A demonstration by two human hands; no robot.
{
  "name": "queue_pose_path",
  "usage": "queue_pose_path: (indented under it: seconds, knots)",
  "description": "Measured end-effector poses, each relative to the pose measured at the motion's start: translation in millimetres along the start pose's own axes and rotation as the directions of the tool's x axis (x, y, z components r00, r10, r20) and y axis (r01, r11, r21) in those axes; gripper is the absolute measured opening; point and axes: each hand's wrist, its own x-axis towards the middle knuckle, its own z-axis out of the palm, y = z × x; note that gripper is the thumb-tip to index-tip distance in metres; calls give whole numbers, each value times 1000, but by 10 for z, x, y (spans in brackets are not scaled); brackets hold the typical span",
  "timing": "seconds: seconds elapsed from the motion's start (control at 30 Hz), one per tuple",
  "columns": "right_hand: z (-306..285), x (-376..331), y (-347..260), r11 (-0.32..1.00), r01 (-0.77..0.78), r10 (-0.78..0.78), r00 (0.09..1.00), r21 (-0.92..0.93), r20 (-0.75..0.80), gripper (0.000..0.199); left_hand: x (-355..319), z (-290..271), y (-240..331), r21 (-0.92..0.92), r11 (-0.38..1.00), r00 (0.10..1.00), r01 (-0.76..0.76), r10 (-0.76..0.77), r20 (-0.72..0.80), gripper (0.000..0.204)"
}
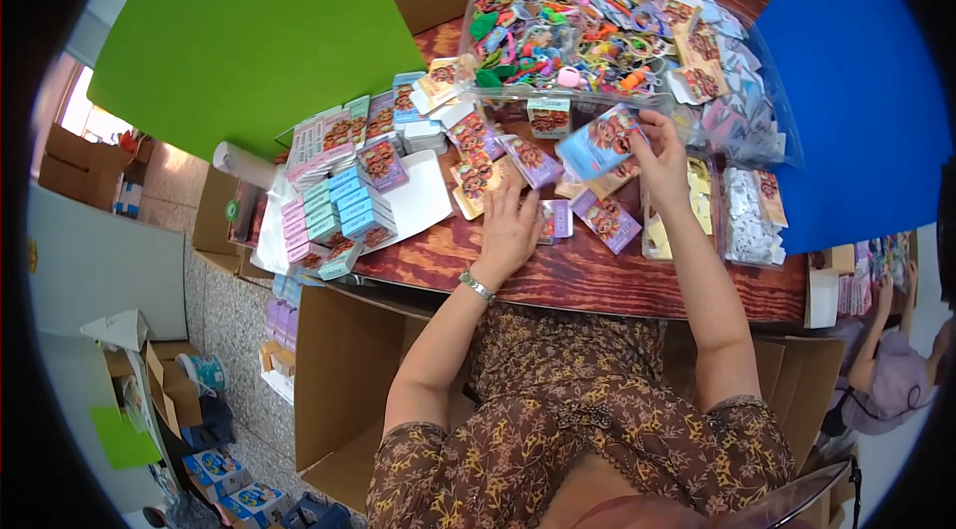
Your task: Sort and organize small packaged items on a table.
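Observation:
My right hand is closed on a small blue printed box, raised above the table in front of the clear bin. Its thumb and fingers pinch the box's right end. My left hand lies palm down with its fingers stretched out, over the edge of an orange printed box. Beside it are a purple printed box and a smaller purple box at its right. Another purple box lies under the raised blue one. Whatever is beneath my left palm is hidden.
A clear bin of colourful small trinkets stands at the back. Stacked teal and blue boxes sit at left. Trays of yellow pieces and white packets are at right. An open carton stands below the table edge. Another person works at far right.

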Motion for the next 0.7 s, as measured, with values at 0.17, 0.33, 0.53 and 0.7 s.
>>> queue_pose_path:
  seconds: [0.17, 0.33, 0.53, 0.7]
  knots:
    - [-125, -580, -247, 755, -292, 309, 948, 587, 73, 60, 179, -368, 719, -567, 756, 938, 328, -330, 103, 70]
    - [-68, -1194, -60, 621, 641, -605, 758, -451, 244, 41, 234, -467, 1268, -746, -536, 771, 396, -247, 587, 67]
    - [-143, -1506, -145, 642, 736, -579, 648, -214, 495, 43, -80, -213, 990, -746, -564, 807, 355, -219, 549, 54]
    - [-263, -1647, -111, 984, -143, 170, 925, -105, 339, 60, -128, -71, 885, -750, -301, 779, 589, -34, 626, 83]
